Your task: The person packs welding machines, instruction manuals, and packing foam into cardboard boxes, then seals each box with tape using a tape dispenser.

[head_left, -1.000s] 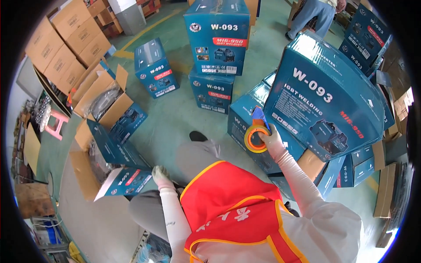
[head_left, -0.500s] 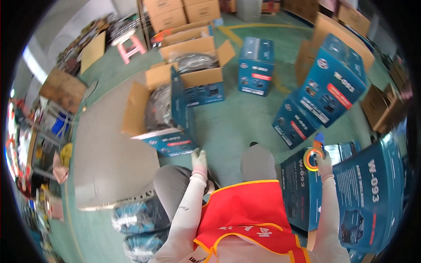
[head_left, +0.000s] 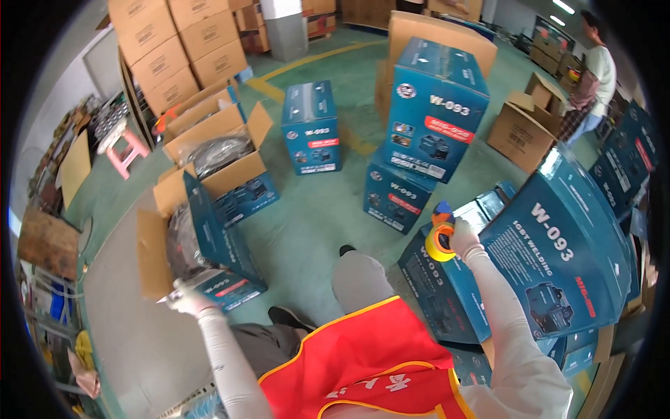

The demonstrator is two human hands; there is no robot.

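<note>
My left hand (head_left: 188,300), in a pale glove, is closed at the front corner of an open blue carton (head_left: 234,288). Its fingers pinch the carton's front flap (head_left: 166,298), whose pale edge sticks out beside them. Inside that carton lies a dark item in clear plastic (head_left: 183,244). My right hand (head_left: 465,239), also gloved, grips a tape dispenser (head_left: 440,242) with a yellow roll and blue and orange parts. The dispenser is held above a closed blue carton (head_left: 436,293) on my right; whether it touches the carton I cannot tell.
Another open carton (head_left: 244,199) stands behind the first. A closed blue carton (head_left: 310,133) is farther back, and two stacked ones (head_left: 436,112) rise right of centre. A large blue carton (head_left: 558,258) leans at right. A person (head_left: 593,84) stands beside an open brown box (head_left: 520,133).
My left hand has moved left along the open carton's front to its flap corner. The right hand keeps hold of the tape dispenser. The view has swung right, bringing a person into sight.
</note>
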